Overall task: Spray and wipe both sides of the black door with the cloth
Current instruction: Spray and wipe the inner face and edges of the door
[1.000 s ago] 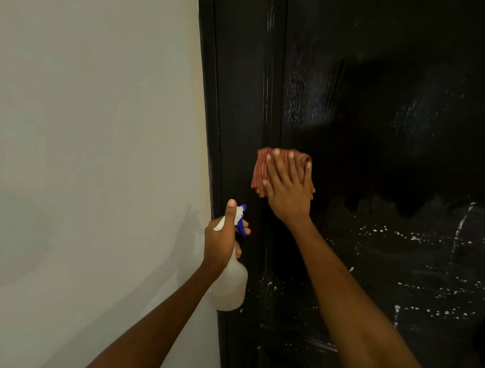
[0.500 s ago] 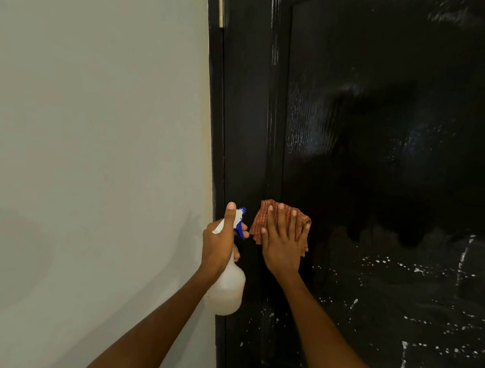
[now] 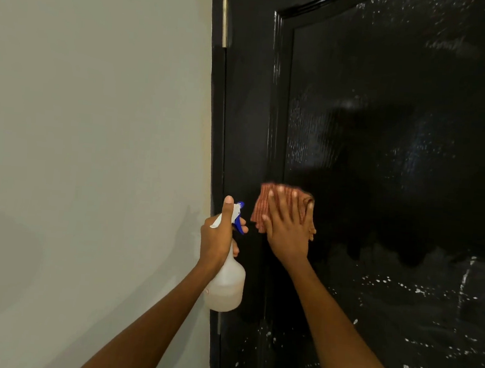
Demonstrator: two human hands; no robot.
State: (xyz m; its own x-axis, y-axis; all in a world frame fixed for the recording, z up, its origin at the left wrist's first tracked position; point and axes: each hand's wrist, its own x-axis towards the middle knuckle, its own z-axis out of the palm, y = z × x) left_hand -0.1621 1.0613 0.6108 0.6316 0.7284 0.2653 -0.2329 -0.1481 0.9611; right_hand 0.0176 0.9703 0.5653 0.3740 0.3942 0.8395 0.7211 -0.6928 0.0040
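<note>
Right hand (image 3: 287, 231) flat on the cloth (image 3: 283, 209), fingers straight and spread, pressing it against the black door (image 3: 386, 137). Cloth is reddish-brown, ribbed, bunched under the palm, sitting on the left side of the door's inset panel, right at the raised moulding edge. Left hand (image 3: 219, 234) wrapped around the neck of the spray bottle (image 3: 225, 285), thumb straight up along the back of the sprayer head, fingers curled around the front near the blue trigger (image 3: 239, 218). Bottle is translucent white, upright, held just left of the cloth, in front of the door's hinge-side edge; the two hands are near each other but not touching. Door surface: glossy, upper panel streaked with a thin wet sheen, lower panel right of the right forearm covered in white droplets and a couple of vertical drip lines. Dark wiped patch with a ragged lower edge runs right from the cloth. Brass hinge (image 3: 225, 15) at the door's top left edge. Plain off-white wall (image 3: 92, 141) fills the left half, with faint arm shadows on it.
</note>
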